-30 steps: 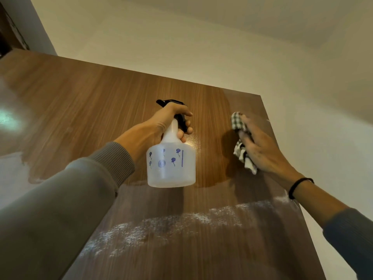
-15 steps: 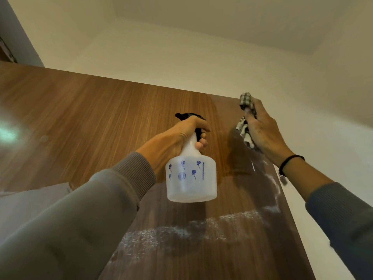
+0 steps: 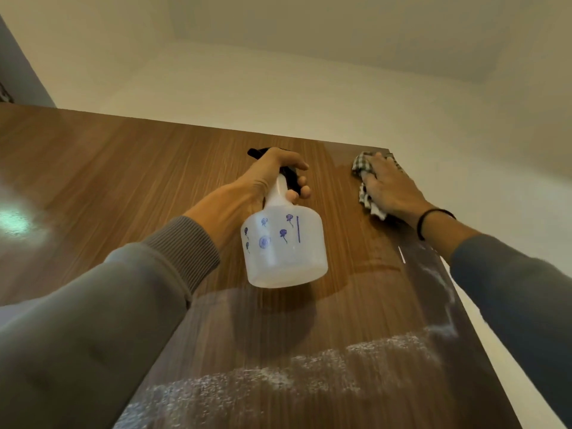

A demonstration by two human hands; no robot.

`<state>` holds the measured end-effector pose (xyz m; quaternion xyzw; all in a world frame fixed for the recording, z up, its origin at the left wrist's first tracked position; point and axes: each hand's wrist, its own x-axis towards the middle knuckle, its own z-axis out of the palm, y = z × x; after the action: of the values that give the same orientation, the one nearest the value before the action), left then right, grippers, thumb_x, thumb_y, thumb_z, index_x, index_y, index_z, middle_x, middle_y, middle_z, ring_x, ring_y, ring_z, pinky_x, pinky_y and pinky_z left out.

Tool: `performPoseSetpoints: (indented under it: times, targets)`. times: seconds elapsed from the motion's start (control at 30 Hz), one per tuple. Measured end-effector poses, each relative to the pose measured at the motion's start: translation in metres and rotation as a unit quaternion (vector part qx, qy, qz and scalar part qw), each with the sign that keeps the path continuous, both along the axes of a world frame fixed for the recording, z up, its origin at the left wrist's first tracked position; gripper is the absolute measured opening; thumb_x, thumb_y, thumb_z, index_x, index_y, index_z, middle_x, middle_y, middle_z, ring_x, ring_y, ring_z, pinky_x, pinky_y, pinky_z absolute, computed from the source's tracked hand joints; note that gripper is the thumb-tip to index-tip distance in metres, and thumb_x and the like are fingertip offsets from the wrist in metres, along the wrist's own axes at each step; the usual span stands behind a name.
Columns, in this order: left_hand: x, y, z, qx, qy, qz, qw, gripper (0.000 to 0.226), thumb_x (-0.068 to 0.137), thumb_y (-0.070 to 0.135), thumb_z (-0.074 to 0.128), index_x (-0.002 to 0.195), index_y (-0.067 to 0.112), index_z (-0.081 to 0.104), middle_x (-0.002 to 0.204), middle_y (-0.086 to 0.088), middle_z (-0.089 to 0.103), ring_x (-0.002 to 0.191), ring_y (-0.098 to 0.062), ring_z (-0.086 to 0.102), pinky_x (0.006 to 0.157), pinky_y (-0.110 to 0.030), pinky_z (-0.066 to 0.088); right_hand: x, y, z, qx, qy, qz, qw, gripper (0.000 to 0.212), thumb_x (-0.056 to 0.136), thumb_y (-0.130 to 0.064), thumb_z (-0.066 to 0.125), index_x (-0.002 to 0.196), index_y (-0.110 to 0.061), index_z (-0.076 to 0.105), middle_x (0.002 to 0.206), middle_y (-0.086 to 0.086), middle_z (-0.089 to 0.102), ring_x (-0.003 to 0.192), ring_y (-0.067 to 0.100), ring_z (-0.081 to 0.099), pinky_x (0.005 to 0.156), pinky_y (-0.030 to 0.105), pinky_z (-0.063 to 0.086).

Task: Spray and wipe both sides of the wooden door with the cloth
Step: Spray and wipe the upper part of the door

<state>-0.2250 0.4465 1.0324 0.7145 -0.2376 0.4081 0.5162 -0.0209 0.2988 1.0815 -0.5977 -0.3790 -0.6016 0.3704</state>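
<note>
Pale walls (image 3: 309,97) and ceiling frame the top of the wooden door (image 3: 139,187), whose streaky grain shines where it is wet. At the door's top right corner the right hand (image 3: 391,188) presses a crumpled checked cloth (image 3: 362,165) against the wood, fingers lying fairly straight over it. The left hand (image 3: 263,181) curls round the neck of a cloudy plastic spray bottle (image 3: 284,252), held in front of the door. Wiping well probably means firm, overlapping strokes along the grain, working down toward the white foamy band (image 3: 278,376).
</note>
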Motion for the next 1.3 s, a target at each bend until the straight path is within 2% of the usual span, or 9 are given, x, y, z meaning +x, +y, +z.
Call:
performPoseSetpoints:
  times: [0.1,0.17,0.27,0.37,0.47,0.63,0.83,1.07,1.3]
  targets:
    - [0.004,0.002,0.002,-0.002,-0.007,-0.003,1.000,0.015,0.087,0.009,0.059,0.075,0.009,0.050,0.066,-0.006,0.054,0.044,-0.015,0.054,0.034,-0.018,0.038,-0.023,0.018,0.019,0.024,0.004,-0.010,1.000,0.044,0.105,-0.032,0.036,0.144,-0.015,0.046,0.154,0.013,0.041,0.143,0.037,0.033,0.118,0.054,0.028]
    - [0.006,0.000,0.003,0.003,-0.007,0.009,1.000,0.013,0.086,0.008,0.060,0.076,0.008,0.051,0.065,-0.007,0.054,0.048,-0.017,0.056,0.035,-0.019,0.038,-0.043,0.035,0.023,0.002,-0.027,-0.003,1.000,0.041,0.105,-0.030,0.037,0.142,-0.015,0.047,0.150,0.014,0.045,0.138,0.036,0.040,0.114,0.049,0.033]
    - [0.007,-0.003,0.002,0.014,-0.019,0.036,0.999,0.006,0.086,0.008,0.060,0.085,0.004,0.055,0.065,-0.008,0.056,0.049,-0.018,0.057,0.034,-0.019,0.038,-0.065,0.056,0.026,-0.074,-0.107,0.015,0.991,0.039,0.106,-0.031,0.037,0.142,-0.020,0.047,0.145,0.011,0.047,0.130,0.032,0.047,0.099,0.040,0.036]
    - [0.009,-0.006,0.004,0.010,-0.021,0.052,0.998,0.012,0.086,0.009,0.060,0.096,0.002,0.056,0.064,-0.008,0.057,0.049,-0.019,0.058,0.034,-0.018,0.039,-0.066,0.055,0.033,-0.104,-0.123,0.037,0.986,0.044,0.107,-0.037,0.037,0.149,-0.027,0.041,0.150,0.008,0.045,0.130,0.031,0.048,0.102,0.042,0.037]
    - [0.014,-0.009,0.007,0.006,0.000,0.070,0.998,0.012,0.085,0.011,0.063,0.091,0.004,0.056,0.065,-0.009,0.056,0.048,-0.019,0.058,0.035,-0.019,0.039,-0.059,0.046,0.045,-0.111,-0.117,0.044,0.986,0.046,0.107,-0.039,0.037,0.152,-0.028,0.038,0.153,0.007,0.042,0.135,0.032,0.045,0.110,0.045,0.036]
    - [0.015,-0.008,0.009,0.008,0.016,0.071,0.997,0.010,0.085,0.010,0.061,0.081,0.006,0.052,0.065,-0.007,0.054,0.049,-0.019,0.056,0.036,-0.019,0.040,-0.043,0.038,0.064,-0.066,-0.112,0.043,0.991,0.039,0.108,-0.035,0.038,0.140,-0.016,0.049,0.138,0.011,0.055,0.123,0.032,0.052,0.093,0.037,0.039]
    - [0.012,-0.005,0.009,0.006,0.019,0.059,0.998,0.014,0.088,0.010,0.059,0.077,0.007,0.050,0.063,-0.008,0.054,0.045,-0.018,0.055,0.035,-0.018,0.040,-0.019,0.018,0.072,0.008,-0.048,-0.025,0.998,0.044,0.107,-0.040,0.033,0.143,-0.018,0.043,0.144,0.014,0.047,0.131,0.039,0.042,0.101,0.049,0.038]
    - [0.011,-0.005,0.007,0.009,-0.001,0.049,0.999,0.011,0.090,0.008,0.057,0.081,0.005,0.052,0.060,-0.009,0.053,0.047,-0.020,0.055,0.035,-0.018,0.040,-0.007,0.008,0.070,0.099,0.071,-0.001,0.993,0.050,0.105,-0.034,0.030,0.150,-0.010,0.033,0.154,0.019,0.032,0.142,0.042,0.027,0.114,0.052,0.027]
    - [0.009,-0.002,0.001,0.006,-0.005,0.024,1.000,0.012,0.088,0.009,0.060,0.079,0.007,0.052,0.064,-0.007,0.055,0.051,-0.019,0.057,0.037,-0.018,0.041,-0.013,0.010,0.016,0.162,0.120,0.012,0.979,0.052,0.103,-0.034,0.039,0.148,-0.007,0.035,0.148,0.023,0.037,0.135,0.043,0.037,0.110,0.049,0.033]
